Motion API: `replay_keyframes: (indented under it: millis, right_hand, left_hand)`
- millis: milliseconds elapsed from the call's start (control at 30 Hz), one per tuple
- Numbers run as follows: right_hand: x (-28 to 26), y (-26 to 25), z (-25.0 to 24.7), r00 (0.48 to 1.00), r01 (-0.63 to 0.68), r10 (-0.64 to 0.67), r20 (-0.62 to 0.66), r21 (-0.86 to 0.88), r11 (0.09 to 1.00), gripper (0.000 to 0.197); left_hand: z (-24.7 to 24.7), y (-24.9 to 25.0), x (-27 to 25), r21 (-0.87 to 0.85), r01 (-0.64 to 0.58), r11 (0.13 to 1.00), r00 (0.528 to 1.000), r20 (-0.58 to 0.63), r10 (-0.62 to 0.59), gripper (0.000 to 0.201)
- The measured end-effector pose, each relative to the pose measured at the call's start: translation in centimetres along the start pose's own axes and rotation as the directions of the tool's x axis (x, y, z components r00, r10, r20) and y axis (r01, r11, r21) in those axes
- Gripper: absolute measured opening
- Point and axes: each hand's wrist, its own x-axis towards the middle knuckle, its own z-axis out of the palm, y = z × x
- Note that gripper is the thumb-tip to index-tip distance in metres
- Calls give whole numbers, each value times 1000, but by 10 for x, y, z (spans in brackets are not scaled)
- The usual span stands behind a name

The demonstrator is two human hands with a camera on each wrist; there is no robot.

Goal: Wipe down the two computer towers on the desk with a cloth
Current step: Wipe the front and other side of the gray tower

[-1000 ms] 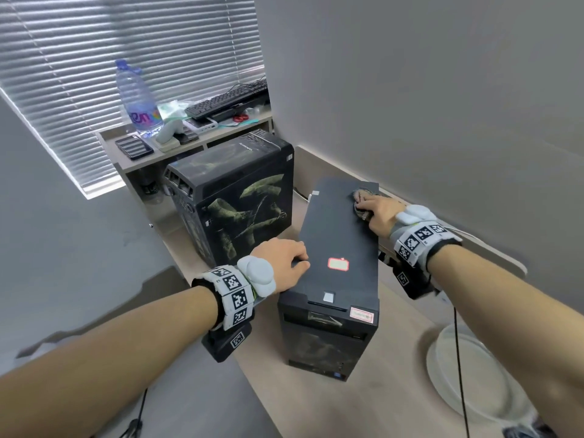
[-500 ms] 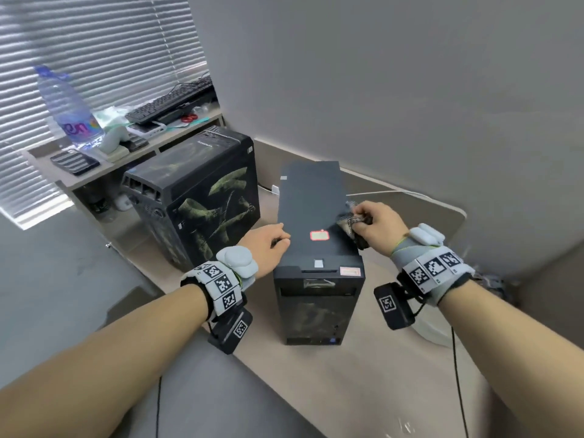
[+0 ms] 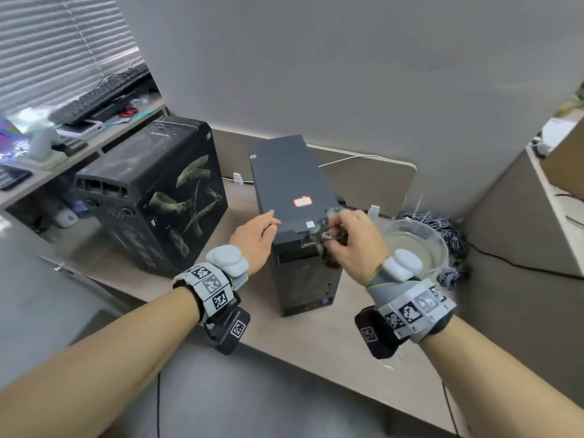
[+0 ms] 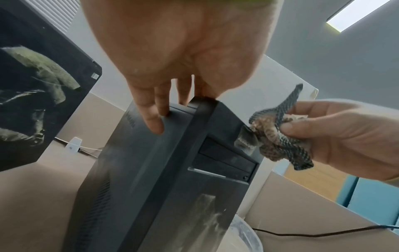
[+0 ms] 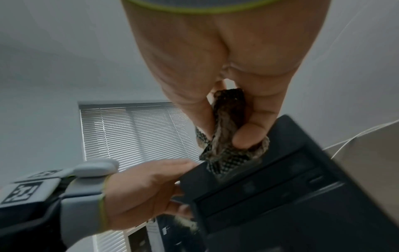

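Crumpled cloth [image 3: 328, 240] half-hidden by right hand [image 3: 355, 245]

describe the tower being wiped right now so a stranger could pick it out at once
On the desk against the grey wall stand two black towers. It is the slim tower on the right, next to the clear bowl, with the cloth at its top front edge. Unlike the wide tower with green artwork, it is plain, with a red sticker on top.
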Motion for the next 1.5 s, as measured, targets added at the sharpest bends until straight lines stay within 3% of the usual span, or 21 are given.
replay_keyframes:
  millis: [200,400,567,733,900,1033,1133,1233,1300,1400,1500]
  right_hand:
    - [-15,-22,48,991,-29,34,133,-42,999,20]
    - [-9,17,29,981,-188,189,50,-20,982,12]
    - [-16,3,50,999,-23,18,50,89,996,10]
    - [-25,29,54,981,-163,148,126,112,980,13]
    - [-26,13,75,986,-6,-12,168,107,994,11]
    - [-23,25,85,982,8,-8,190,-1,1000,9]
    - [-27,43,90,957,-171,166,237,1,985,11]
    - [-30,52,96,904,-419,378,200,231,878,28]
    - [-30,44,100,902,-431,400,162,302,850,29]
    - [-30,29,106,934,-354,317,166,308,883,23]
    - [-27,34,118,909,-413,365,201,307,858,15]
  left_hand:
    - [1,2,-6,-9,39,999,999,4,-39,30]
    - [1,5,-6,30,40,999,999,-1,-40,30]
    - [5,8,-7,16,66,998,997,-32,-65,32]
    - [5,10,-7,33,76,997,997,-31,-75,34]
    - [7,7,-6,10,96,995,995,-26,-95,33]
    - [5,7,-5,18,81,997,997,-20,-81,32]
    - [3,7,-7,7,53,999,998,-18,-53,32]
    - [1,9,-9,12,59,998,998,-18,-58,34]
    - [0,9,-9,19,63,998,998,-17,-63,33]
    - [-1,7,-8,12,45,999,999,-3,-45,31]
    - [-2,3,-8,6,31,1000,1000,0,-31,30]
